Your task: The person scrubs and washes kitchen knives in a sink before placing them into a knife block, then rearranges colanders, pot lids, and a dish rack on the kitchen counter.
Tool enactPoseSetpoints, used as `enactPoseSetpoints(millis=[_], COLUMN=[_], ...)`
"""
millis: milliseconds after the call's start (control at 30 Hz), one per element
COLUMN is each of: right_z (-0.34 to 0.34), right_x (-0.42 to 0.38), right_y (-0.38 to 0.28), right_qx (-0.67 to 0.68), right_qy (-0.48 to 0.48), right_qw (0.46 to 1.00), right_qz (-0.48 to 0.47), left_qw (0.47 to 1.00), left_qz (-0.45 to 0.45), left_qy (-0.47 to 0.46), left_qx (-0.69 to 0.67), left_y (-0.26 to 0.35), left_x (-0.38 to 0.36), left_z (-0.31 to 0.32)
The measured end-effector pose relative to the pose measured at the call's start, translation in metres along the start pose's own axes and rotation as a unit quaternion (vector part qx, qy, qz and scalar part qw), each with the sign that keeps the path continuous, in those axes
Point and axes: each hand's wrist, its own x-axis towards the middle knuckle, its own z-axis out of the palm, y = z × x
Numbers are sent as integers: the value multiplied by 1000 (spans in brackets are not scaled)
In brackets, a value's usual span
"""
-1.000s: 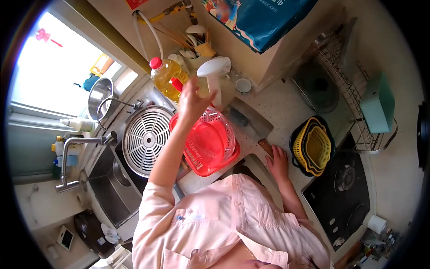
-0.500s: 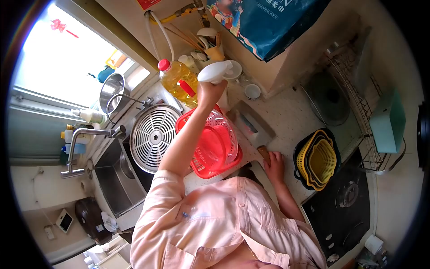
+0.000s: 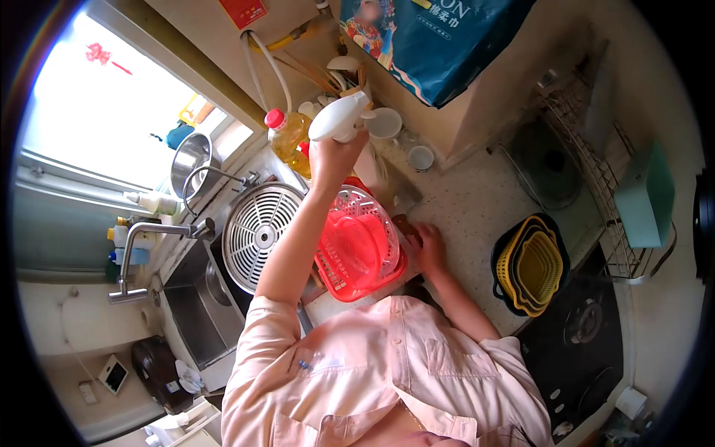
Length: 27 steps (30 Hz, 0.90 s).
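Note:
My left hand (image 3: 335, 160) is wrapped round the neck of a spray bottle with a white trigger head (image 3: 339, 117), raised over the counter; the bottle's lower part is mostly hidden. My right hand (image 3: 430, 248) is closed on the brown handle of a cleaver, whose broad blade (image 3: 402, 192) shows just right of the spray bottle, partly covered by it. Below my left wrist are nested red and pink plastic baskets (image 3: 348, 289). Left of my forearm lies a round slotted steel rack (image 3: 264, 237) by the sink.
A yellow oil bottle (image 3: 289, 138) with a red cap stands behind my left hand. Black and yellow baskets (image 3: 530, 261) are at the right, near the stove (image 3: 577, 328). A faucet (image 3: 160, 229) reaches over the sink (image 3: 205, 320). White cups (image 3: 421, 158) stand at the back.
My right hand has moved left with the cleaver, bringing it beside the baskets and the spray bottle. My left hand has shifted slightly left, and the spray bottle's head is tilted up more.

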Motion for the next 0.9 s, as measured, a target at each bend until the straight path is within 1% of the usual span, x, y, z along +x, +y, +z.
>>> enactPoseSetpoints(millis=[100,200,267,300,333,367,400,433,467,500,533,600,633,667,733,767,800,867,900], right_z=[-36,-57,-64,-67,-70,-71,-68,-63,-56,-50,-54,-64,-73,-76,-83,-86,-88,-85,-78], right_x=[17,43,59,64,67,68,67,65,63,63,63,60,62,63,66,68,63,57,58], right_y=[-22,-51,-64,-69,-74,-78,-77,-74,-68,-57,-53,-45,-45,-38,-28,-25,-20,-6,0], right_qx=[-2,40,86,88,92,96,109,122,134,111,133,175,231,226,219,231,191,123,101], right_qy=[60,73,63,65,66,65,82,97,111,150,158,176,184,167,125,120,127,125,133], right_qw=[998,996,992,992,991,991,989,987,984,981,978,968,955,960,968,965,972,984,983], right_qz=[0,-22,-71,-69,-68,-68,-57,-48,-40,-47,-38,-20,-14,-2,18,32,45,42,70], left_qw=[1000,998,995,994,994,990,986,980,978,975,970,971,968,969,951,961,957,960,953], left_qz=[13,14,6,39,28,52,74,46,76,50,26,31,11,-14,-43,4,24,17,-8], left_qy=[-11,-47,-83,-75,-89,-110,-128,-164,-162,-177,-191,-219,-240,-240,-296,-270,-280,-276,-302], left_qx=[-13,-40,-61,-66,-53,-67,-80,-104,-103,-124,-145,-90,-72,-63,-83,-54,-64,-50,-21], left_y=[1,13,24,28,39,44,47,48,49,51,54,51,51,41,66,61,54,55,63], left_x=[-4,-17,-29,-36,-44,-49,-54,-58,-61,-65,-68,-70,-71,-74,-74,-76,-75,-77,-75], left_z=[8,18,24,30,33,39,45,53,64,72,79,96,103,119,114,123,135,140,133])
